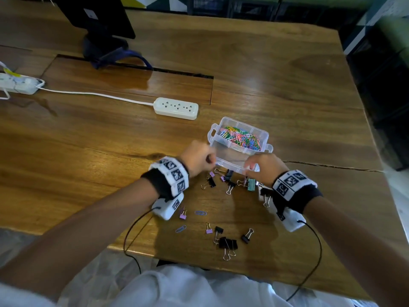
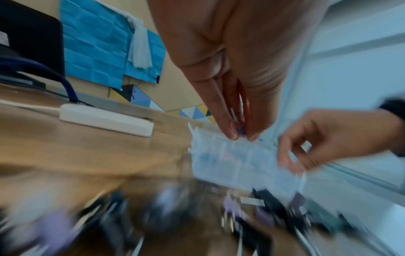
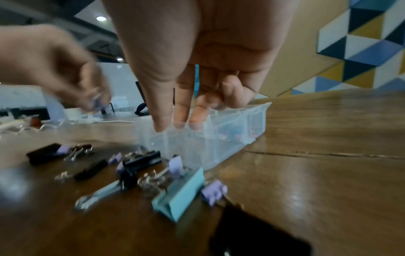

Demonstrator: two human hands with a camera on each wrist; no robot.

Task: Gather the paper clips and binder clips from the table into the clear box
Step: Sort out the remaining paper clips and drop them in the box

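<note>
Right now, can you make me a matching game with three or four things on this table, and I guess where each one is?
Things:
1. colourful paper clips
2. teal binder clip
3. white power strip
4. left hand

Places:
A. at the near left corner of the clear box
B. on the table, far left of the box
C. inside the box's far compartment
D. on the table just in front of the box

Pairs: 1-C, 2-D, 3-B, 4-A

Wooden table (image 1: 88, 138) carries clear box (image 1: 223, 159), binder clips (image 1: 228, 243) (scattered), power strip (image 1: 176, 108).
</note>
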